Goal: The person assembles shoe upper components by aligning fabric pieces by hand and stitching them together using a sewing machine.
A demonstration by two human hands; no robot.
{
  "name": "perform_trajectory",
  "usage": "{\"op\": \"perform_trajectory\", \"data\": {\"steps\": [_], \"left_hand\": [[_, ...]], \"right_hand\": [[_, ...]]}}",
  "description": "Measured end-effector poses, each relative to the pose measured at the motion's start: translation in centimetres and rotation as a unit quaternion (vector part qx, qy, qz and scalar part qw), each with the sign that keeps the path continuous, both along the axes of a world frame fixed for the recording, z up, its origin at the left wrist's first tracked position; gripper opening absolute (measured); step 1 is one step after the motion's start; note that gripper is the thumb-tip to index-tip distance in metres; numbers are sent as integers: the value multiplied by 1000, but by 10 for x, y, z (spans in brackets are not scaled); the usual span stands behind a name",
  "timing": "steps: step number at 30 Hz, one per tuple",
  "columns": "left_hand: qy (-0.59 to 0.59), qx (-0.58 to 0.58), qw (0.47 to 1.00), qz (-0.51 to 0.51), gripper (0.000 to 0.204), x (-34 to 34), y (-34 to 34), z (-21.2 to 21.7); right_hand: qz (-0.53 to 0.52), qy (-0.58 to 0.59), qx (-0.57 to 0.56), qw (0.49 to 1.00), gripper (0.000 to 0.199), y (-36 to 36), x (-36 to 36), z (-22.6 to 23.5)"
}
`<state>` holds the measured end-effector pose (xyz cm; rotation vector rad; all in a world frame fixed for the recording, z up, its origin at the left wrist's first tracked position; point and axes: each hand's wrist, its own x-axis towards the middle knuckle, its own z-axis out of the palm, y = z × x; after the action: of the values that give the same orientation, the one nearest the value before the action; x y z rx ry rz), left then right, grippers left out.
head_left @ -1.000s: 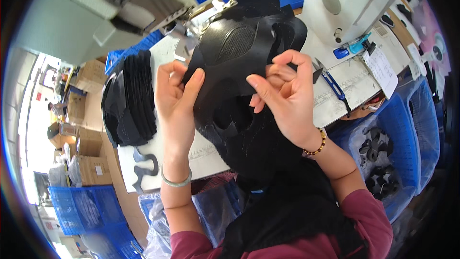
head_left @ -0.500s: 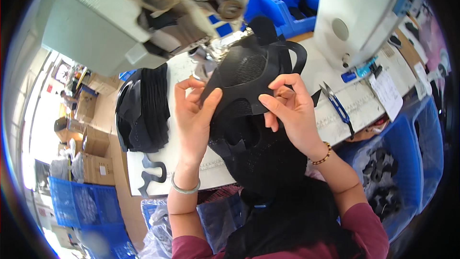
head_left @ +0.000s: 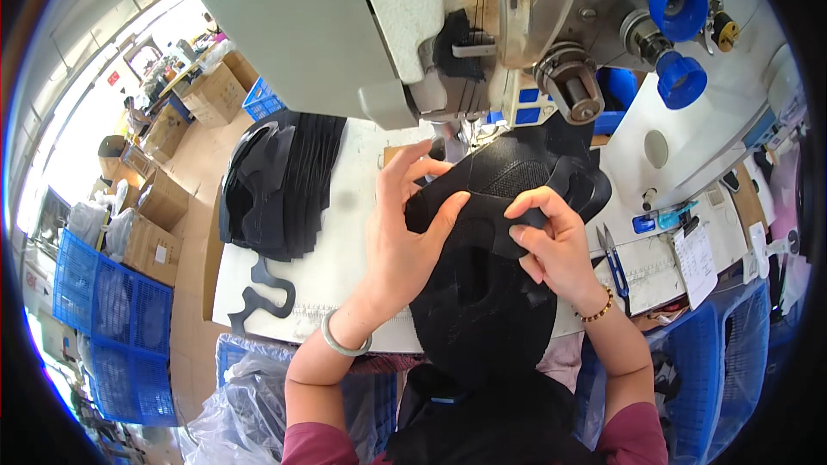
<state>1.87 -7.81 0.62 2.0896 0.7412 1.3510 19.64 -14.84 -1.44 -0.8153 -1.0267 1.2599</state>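
Both hands hold a black mesh shoe-upper piece (head_left: 508, 176) flat on the white sewing table (head_left: 345, 267), right under the head of a grey-white sewing machine (head_left: 413, 26). My left hand (head_left: 405, 224) pinches its left edge, thumb on top. The piece's lower right edge, beside a cut-out, is pressed by my right hand (head_left: 551, 241). More black fabric (head_left: 482, 319) hangs from the piece toward my lap.
A stack of black cut pieces (head_left: 280, 185) lies at the table's left, a single curved black strip (head_left: 258, 301) near its front edge. Blue-handled snips (head_left: 616, 258) lie at the right. Blue crates (head_left: 103, 327) and cardboard boxes (head_left: 155, 215) stand on the floor left.
My head has moved closer over the table, so the sewing machine head now fills the top. Both hands have carried the black piece forward under the machine head and laid it flatter.
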Motion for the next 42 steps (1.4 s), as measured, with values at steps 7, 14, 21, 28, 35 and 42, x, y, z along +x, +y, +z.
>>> {"op": "perform_trajectory", "data": {"steps": [7,14,21,28,35,42], "left_hand": [[66,30,994,83,33,1,-6,30],[80,104,988,86,13,12,6,33],[64,177,975,117,16,16,6,14],[72,244,961,107,20,18,11,7],[73,317,939,106,24,21,19,-2],[112,262,953,104,29,20,12,0]], "right_hand": [[2,47,-79,996,18,-16,-6,39],[-6,99,-57,993,11,5,4,36],[-33,25,-8,999,9,17,10,21],[-30,29,-1,999,12,21,15,9],[-34,25,-11,999,20,29,19,10],[-46,65,31,996,21,38,14,9]]}}
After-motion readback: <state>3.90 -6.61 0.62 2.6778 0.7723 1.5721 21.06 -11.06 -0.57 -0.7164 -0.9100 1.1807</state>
